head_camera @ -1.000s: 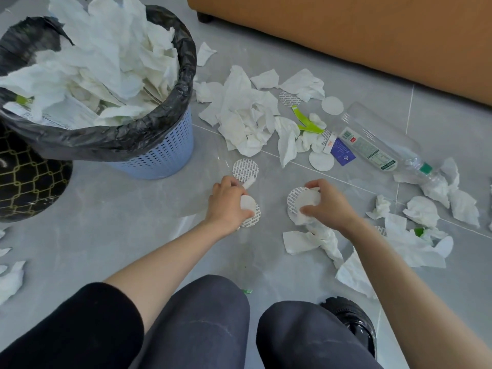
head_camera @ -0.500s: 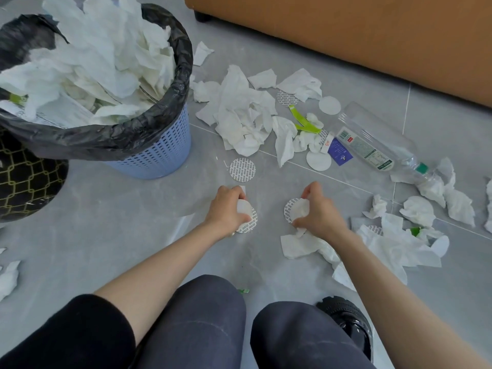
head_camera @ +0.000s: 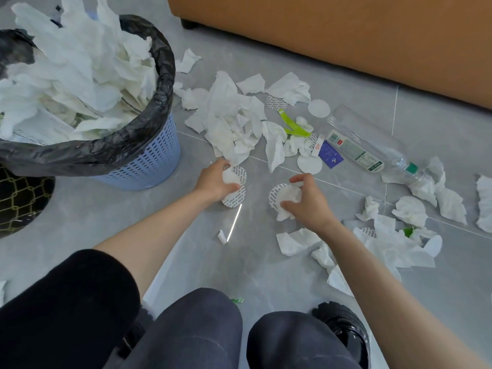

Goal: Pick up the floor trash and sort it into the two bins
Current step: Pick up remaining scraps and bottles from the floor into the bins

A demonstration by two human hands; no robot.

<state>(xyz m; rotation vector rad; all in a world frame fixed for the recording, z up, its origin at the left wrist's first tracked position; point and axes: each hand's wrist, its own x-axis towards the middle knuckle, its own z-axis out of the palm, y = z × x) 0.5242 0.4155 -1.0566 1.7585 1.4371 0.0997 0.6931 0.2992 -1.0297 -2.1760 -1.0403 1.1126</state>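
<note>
The left hand (head_camera: 214, 182) curls around a few round white printed seal discs (head_camera: 238, 195) just above the grey tiled floor (head_camera: 80, 209), near the blue perforated plastic bin (head_camera: 149, 161) heaped with white tissue. The right hand (head_camera: 308, 202) pinches a crumpled white tissue (head_camera: 288, 197), seemingly with another printed disc behind it. A clear plastic bottle (head_camera: 372, 139) lies among loose tissue scraps (head_camera: 229, 121) beyond.
</note>
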